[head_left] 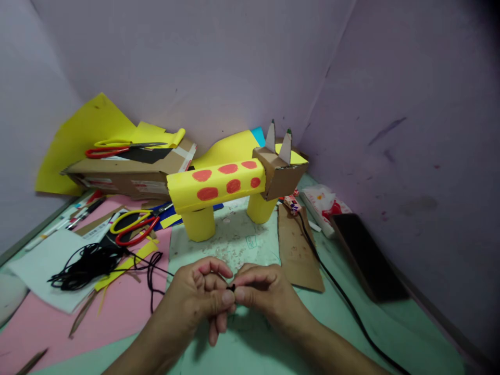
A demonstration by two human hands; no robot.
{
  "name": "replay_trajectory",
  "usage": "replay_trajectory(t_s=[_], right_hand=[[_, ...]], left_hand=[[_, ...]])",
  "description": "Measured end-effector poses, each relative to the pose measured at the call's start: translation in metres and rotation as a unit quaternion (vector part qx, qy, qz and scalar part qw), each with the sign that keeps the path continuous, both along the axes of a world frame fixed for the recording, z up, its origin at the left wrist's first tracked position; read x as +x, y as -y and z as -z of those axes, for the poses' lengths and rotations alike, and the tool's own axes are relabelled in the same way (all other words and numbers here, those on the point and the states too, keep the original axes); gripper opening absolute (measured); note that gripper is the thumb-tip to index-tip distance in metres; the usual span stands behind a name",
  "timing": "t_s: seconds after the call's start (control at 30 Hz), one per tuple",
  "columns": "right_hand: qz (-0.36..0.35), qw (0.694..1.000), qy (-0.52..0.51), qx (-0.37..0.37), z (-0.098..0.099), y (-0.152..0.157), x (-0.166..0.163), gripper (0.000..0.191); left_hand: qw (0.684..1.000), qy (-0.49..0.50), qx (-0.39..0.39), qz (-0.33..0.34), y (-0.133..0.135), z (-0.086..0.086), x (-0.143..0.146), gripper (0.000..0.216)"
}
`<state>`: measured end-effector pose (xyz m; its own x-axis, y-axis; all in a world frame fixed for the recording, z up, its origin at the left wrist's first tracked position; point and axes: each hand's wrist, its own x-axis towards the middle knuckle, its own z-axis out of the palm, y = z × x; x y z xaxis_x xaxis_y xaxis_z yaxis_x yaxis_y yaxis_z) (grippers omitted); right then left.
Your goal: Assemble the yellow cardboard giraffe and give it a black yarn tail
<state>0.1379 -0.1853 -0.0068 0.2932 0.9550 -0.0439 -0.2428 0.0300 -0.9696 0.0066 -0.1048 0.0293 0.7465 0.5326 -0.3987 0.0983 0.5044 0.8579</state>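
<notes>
In the head view, my left hand [203, 297] and my right hand [265, 289] meet low in the middle, just above the table. Both pinch a tiny dark piece of black cord [232, 287] between thumb and fingertips; most of it is hidden. More black cord [91, 265] lies in a loose bundle to the left, and a strand of it runs toward my left wrist. Beyond my hands stands a paper animal model: a yellow body [219, 182] with red spots, yellow tube legs [198, 225], and a brown cardboard head [285, 177] with two pointed pieces upright on top.
At left, scissors [136, 227] lie over pink paper [128, 312] and scraps. Another pair of scissors [113, 149] rests on a cardboard box [121, 174]. At right are a cardboard piece [299, 250], a black cable [336, 286] and a phone [367, 255] near the wall.
</notes>
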Motion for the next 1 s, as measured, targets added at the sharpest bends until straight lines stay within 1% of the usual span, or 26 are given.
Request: replay_trajectory(t_s=[0.1,0.2,0.27,0.3,0.37,0.43,0.53,0.63,0.7,0.8,0.87,0.93,1.0], right_hand=[[-0.013,1.0,-0.023,-0.011,0.001,0.001,0.0,0.012],[-0.034,0.999,-0.039,-0.011,0.002,0.002,-0.001,0.016],[-0.039,0.998,-0.05,-0.01,0.002,0.002,-0.001,0.02],[-0.041,0.997,-0.057,-0.009,0.001,0.002,-0.001,0.023],[-0.053,0.996,-0.069,-0.003,0.0,0.003,-0.001,0.028],[-0.061,0.996,-0.07,0.006,-0.002,0.003,0.0,0.032],[-0.057,0.997,-0.056,0.022,-0.004,0.003,0.002,0.035],[-0.068,0.997,-0.047,0.01,-0.001,0.003,0.003,0.037],[-0.084,0.995,-0.057,-0.017,0.001,0.003,0.002,0.04],[-0.094,0.991,-0.083,-0.053,0.003,0.002,0.0,0.044],[-0.09,0.99,-0.092,-0.063,0.003,0.001,0.0,0.046],[-0.088,0.989,-0.099,-0.067,0.003,0.001,0.0,0.047],[-0.088,0.988,-0.104,-0.073,0.003,0.001,0.0,0.047]], left_hand=[[1.0,0.015,-0.015,0.02,-0.001,0.003,-0.001,0.04],[0.998,0.031,-0.019,0.046,-0.002,0.011,-0.001,0.043],[0.998,0.03,-0.005,0.052,-0.003,0.017,0.0,0.043],[0.999,0.027,0.012,0.044,-0.002,0.02,0.001,0.043],[0.997,0.018,0.071,0.015,-0.002,0.023,0.002,0.041],[0.988,-0.005,0.153,-0.006,-0.003,0.023,0.001,0.038],[0.959,-0.043,0.277,-0.045,-0.006,0.017,-0.003,0.028],[0.922,-0.024,0.373,-0.099,-0.011,0.008,-0.009,0.01],[0.911,-0.007,0.405,-0.083,-0.012,0.003,-0.01,0.002],[0.91,0.005,0.414,-0.031,-0.01,-0.001,-0.008,0.009],[0.907,0.009,0.422,-0.001,-0.007,-0.003,-0.006,0.01],[0.901,0.016,0.433,0.02,-0.005,-0.005,-0.005,0.012],[0.898,0.022,0.439,0.024,-0.004,-0.006,-0.004,0.015]])
